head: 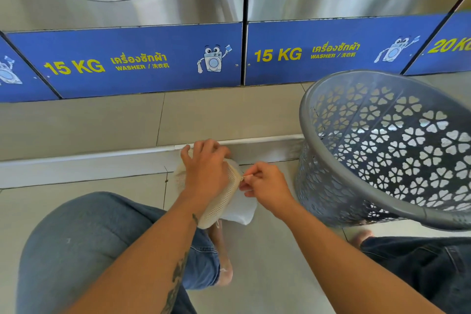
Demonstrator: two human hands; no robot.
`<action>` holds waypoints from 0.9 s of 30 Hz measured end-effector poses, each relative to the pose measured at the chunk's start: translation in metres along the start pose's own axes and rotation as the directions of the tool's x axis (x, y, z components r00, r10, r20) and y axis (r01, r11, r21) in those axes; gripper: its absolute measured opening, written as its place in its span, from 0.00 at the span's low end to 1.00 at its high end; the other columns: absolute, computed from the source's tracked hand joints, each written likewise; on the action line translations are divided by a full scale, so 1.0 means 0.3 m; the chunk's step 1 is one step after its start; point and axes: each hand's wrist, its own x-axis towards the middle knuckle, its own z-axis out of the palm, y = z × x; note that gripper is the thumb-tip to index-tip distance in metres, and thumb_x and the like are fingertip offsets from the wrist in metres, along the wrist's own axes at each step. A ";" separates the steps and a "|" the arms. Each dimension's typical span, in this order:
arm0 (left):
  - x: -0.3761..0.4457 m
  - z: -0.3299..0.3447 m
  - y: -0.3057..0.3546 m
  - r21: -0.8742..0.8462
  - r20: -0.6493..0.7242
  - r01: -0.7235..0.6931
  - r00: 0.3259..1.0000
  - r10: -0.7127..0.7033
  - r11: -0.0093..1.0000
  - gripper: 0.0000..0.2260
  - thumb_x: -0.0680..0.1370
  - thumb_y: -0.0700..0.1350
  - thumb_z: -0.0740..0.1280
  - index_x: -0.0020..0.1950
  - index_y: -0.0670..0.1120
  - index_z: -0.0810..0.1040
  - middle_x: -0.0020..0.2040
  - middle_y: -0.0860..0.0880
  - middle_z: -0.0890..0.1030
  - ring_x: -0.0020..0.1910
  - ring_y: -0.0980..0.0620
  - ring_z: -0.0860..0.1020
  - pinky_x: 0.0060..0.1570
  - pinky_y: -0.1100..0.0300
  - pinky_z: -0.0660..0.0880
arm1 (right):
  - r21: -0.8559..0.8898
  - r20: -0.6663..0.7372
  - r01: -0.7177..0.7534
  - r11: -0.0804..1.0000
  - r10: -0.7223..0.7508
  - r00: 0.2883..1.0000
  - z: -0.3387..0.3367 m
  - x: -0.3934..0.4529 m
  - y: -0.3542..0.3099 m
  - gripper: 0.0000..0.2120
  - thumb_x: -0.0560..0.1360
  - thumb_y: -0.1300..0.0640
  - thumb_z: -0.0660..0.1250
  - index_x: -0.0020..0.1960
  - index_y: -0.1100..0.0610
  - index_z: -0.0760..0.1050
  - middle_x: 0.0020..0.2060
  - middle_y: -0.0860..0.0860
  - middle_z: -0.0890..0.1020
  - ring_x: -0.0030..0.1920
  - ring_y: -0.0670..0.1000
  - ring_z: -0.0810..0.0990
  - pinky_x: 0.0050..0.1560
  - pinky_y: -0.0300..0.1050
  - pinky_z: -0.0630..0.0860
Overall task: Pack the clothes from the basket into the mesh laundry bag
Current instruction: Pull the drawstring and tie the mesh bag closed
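A cream mesh laundry bag [220, 202] lies on the tiled floor in front of me, with white cloth [242, 208] showing at its lower right side. My left hand [205, 163] presses down on the bag's top. At the bag's right edge, my right hand [266, 186] pinches a small zipper pull. The grey plastic basket [382, 148] with heart-shaped cutouts stands tilted to the right. No clothes show inside it from this angle.
Two steel washers with blue "15 KG" panels [142, 61] stand close ahead behind a low tiled step [102, 160]. My knees in jeans [84, 245] frame the bag on the left and lower right. A bare foot [224, 257] rests below the bag.
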 end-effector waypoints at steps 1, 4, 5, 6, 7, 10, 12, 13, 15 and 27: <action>-0.001 -0.012 0.009 -0.020 -0.028 -0.016 0.999 0.016 1.000 0.12 0.71 0.42 0.65 0.51 0.54 0.79 0.51 0.54 0.73 0.56 0.49 0.69 0.62 0.46 0.58 | 0.067 0.000 -0.015 0.998 0.015 1.000 -0.002 -0.004 -0.012 0.09 0.76 0.69 0.63 0.41 0.58 0.78 0.37 0.58 0.86 0.41 0.55 0.87 0.41 0.48 0.84; -0.007 -0.050 0.025 -0.216 -0.016 0.001 1.000 -0.004 0.976 0.08 0.74 0.44 0.64 0.48 0.53 0.80 0.45 0.55 0.74 0.48 0.52 0.73 0.52 0.52 0.67 | 0.271 -0.012 -0.055 0.961 0.061 0.998 -0.005 -0.016 -0.043 0.08 0.77 0.69 0.64 0.42 0.61 0.78 0.35 0.58 0.86 0.37 0.54 0.87 0.36 0.41 0.81; -0.008 -0.059 0.028 -0.338 0.056 0.049 0.998 -0.031 0.940 0.08 0.75 0.45 0.64 0.49 0.54 0.80 0.44 0.56 0.76 0.45 0.54 0.74 0.49 0.53 0.71 | 0.331 -0.020 -0.076 0.940 0.088 0.996 -0.008 -0.016 -0.047 0.08 0.77 0.69 0.64 0.42 0.61 0.78 0.35 0.58 0.86 0.37 0.53 0.87 0.36 0.41 0.81; -0.008 -0.066 0.031 -0.450 0.171 0.120 0.984 -0.047 0.885 0.09 0.76 0.45 0.64 0.53 0.55 0.80 0.43 0.56 0.78 0.43 0.55 0.76 0.47 0.55 0.74 | 0.374 -0.020 -0.096 0.923 0.112 0.994 -0.013 -0.016 -0.049 0.08 0.78 0.69 0.64 0.43 0.62 0.78 0.36 0.59 0.86 0.37 0.53 0.86 0.37 0.41 0.81; -0.008 -0.071 0.032 -0.527 0.294 0.190 0.955 -0.031 0.828 0.12 0.78 0.45 0.63 0.58 0.58 0.79 0.42 0.55 0.79 0.42 0.55 0.77 0.45 0.58 0.75 | 0.392 -0.009 -0.111 0.913 0.125 0.992 -0.018 -0.017 -0.047 0.08 0.78 0.69 0.63 0.43 0.62 0.78 0.36 0.59 0.86 0.37 0.52 0.86 0.37 0.42 0.82; -0.015 -0.060 0.028 -0.511 0.545 0.231 0.832 0.104 0.828 0.18 0.80 0.44 0.59 0.64 0.63 0.75 0.43 0.57 0.78 0.42 0.55 0.77 0.39 0.65 0.72 | 0.306 0.010 -0.126 0.944 0.130 0.992 -0.038 -0.030 -0.014 0.08 0.79 0.69 0.63 0.44 0.62 0.78 0.36 0.60 0.86 0.36 0.52 0.86 0.39 0.44 0.83; -0.036 -0.027 0.035 -0.413 0.613 0.157 0.777 0.146 0.897 0.16 0.80 0.44 0.58 0.60 0.61 0.78 0.47 0.58 0.78 0.44 0.56 0.77 0.41 0.63 0.72 | 0.199 -0.001 -0.151 0.968 0.154 0.988 -0.046 -0.049 0.026 0.07 0.79 0.69 0.64 0.44 0.62 0.78 0.36 0.61 0.86 0.38 0.55 0.87 0.43 0.49 0.85; -0.048 -0.007 0.041 -0.373 0.614 0.114 0.775 0.152 0.921 0.14 0.80 0.44 0.59 0.58 0.59 0.79 0.49 0.56 0.79 0.44 0.56 0.77 0.42 0.62 0.73 | 0.163 -0.001 -0.165 0.973 0.168 0.986 -0.046 -0.060 0.047 0.07 0.78 0.69 0.64 0.44 0.62 0.78 0.36 0.61 0.86 0.40 0.56 0.87 0.44 0.50 0.85; -0.070 0.028 0.055 -0.331 0.571 0.064 0.808 0.146 0.941 0.10 0.78 0.45 0.61 0.52 0.55 0.81 0.49 0.52 0.81 0.44 0.54 0.77 0.43 0.58 0.75 | 0.136 0.002 -0.174 0.975 0.175 0.984 -0.041 -0.080 0.078 0.08 0.78 0.69 0.65 0.43 0.61 0.79 0.36 0.59 0.86 0.41 0.58 0.87 0.44 0.50 0.85; -0.029 0.073 0.094 -0.457 0.522 0.361 0.849 -0.084 0.813 0.10 0.73 0.40 0.65 0.40 0.52 0.83 0.40 0.50 0.83 0.37 0.51 0.81 0.39 0.58 0.78 | -0.126 -0.001 -0.020 0.992 0.020 1.000 0.014 -0.139 0.122 0.10 0.68 0.66 0.68 0.32 0.53 0.80 0.30 0.51 0.84 0.36 0.53 0.84 0.41 0.56 0.84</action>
